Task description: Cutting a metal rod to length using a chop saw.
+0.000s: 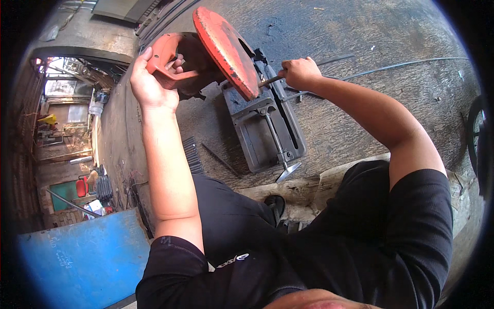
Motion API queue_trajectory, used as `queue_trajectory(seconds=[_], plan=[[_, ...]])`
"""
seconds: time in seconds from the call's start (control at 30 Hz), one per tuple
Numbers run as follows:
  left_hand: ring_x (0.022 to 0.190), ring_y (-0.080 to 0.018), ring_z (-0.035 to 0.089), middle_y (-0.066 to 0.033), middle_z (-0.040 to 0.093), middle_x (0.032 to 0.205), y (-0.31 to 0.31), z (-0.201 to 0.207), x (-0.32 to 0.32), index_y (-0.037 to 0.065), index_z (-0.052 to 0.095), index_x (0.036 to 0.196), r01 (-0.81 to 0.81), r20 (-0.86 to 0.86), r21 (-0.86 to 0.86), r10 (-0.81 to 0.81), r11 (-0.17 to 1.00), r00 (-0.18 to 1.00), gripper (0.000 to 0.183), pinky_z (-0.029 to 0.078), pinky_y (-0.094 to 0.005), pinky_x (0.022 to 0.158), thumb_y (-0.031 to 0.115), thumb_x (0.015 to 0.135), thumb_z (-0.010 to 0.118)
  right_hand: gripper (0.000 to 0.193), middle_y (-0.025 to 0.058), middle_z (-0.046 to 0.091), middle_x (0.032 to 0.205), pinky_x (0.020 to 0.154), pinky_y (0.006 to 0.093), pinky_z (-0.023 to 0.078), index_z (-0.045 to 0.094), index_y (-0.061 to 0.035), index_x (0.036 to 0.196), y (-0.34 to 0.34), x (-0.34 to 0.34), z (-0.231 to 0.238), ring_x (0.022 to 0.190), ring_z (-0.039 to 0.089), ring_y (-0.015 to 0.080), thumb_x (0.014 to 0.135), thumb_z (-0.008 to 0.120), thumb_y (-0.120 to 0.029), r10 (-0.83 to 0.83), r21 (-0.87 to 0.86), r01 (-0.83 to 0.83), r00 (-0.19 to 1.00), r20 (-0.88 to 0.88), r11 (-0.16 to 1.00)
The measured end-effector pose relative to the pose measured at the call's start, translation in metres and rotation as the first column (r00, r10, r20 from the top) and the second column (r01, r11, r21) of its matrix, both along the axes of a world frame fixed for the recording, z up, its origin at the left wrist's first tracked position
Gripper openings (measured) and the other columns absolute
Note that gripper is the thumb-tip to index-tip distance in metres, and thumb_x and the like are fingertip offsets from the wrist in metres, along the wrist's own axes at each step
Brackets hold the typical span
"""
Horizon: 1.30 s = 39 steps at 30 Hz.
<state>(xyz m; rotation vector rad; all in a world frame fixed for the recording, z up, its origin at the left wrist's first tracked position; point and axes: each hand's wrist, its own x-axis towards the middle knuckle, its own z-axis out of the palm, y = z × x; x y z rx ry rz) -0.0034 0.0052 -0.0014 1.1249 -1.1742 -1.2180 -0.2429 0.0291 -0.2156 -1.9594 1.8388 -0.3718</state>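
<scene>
Scuffed floor [396,33], blue panel [85,262], left hand [154,87] gripping orange handle [186,75], right hand [301,74] clasping rod [271,81]

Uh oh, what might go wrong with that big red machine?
The bare right hand is close to the red guard, so a slip might hurt it. The rod it holds might twist if it isn't clamped; I can't tell whether it is. The left hand grips the red handle; losing that hold might make the red guard swing.

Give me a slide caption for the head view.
Left hand grips the red handle of a chop saw; right hand holds a rod.
</scene>
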Motion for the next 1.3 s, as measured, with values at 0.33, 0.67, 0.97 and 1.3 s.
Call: queue_trajectory(seconds=[0.33,0.67,0.97,1.3], plan=[[0.08,-0.0291,0.06,-0.0178,0.059,0.101,0.001,0.0,0.0,-0.006,0.051,0.119,0.002,0.004,0.0,-0.002,1.0,1.0,0.048,0.05,-0.0363,0.071,0.033,0.09,0.048,0.031,0.0109,0.069,0.097,0.09,0.0435,0.038,0.064,-0.0124,0.101,-0.002,0.0,-0.002,0.097,0.064,0.0279,0.09,0.05,-0.038,0.015,-0.011,-0.015,1.0,-0.01,1.0],[0.079,-0.0276,0.059,-0.0164,0.059,0.098,0.001,0.0,-0.001,-0.005,0.052,0.116,-0.008,0.012,-0.007,0.008,1.0,1.0,0.048,0.049,-0.0353,0.071,0.035,0.089,0.048,0.03,0.0115,0.069,0.095,0.091,0.0431,0.039,0.064,-0.0119,0.101,0.0,0.0,0.0,0.096,0.064,0.0286,0.091,0.05,-0.037,0.015,-0.023,-0.016,1.0,-0.008,1.0],[0.077,-0.027,0.059,-0.0159,0.06,0.096,-0.001,-0.001,-0.001,-0.004,0.052,0.117,-0.024,0.005,-0.003,0.024,1.0,1.0,0.047,0.049,-0.0359,0.07,0.034,0.089,0.047,0.032,0.0114,0.069,0.1,0.092,0.0428,0.039,0.064,-0.0127,0.106,0.002,0.001,0.001,0.1,0.063,0.0275,0.091,0.05,-0.037,0.016,-0.016,-0.016,1.0,-0.027,1.0],[0.079,-0.0273,0.06,-0.0169,0.06,0.099,-0.001,-0.002,0.001,-0.005,0.052,0.117,-0.018,-0.003,0.006,0.018,1.0,1.0,0.047,0.049,-0.0353,0.07,0.033,0.089,0.047,0.033,0.0112,0.068,0.102,0.093,0.0428,0.039,0.064,-0.013,0.108,0.005,0.0,0.009,0.102,0.062,0.0273,0.091,0.049,-0.038,0.016,0.018,-0.016,0.999,-0.034,1.0]])
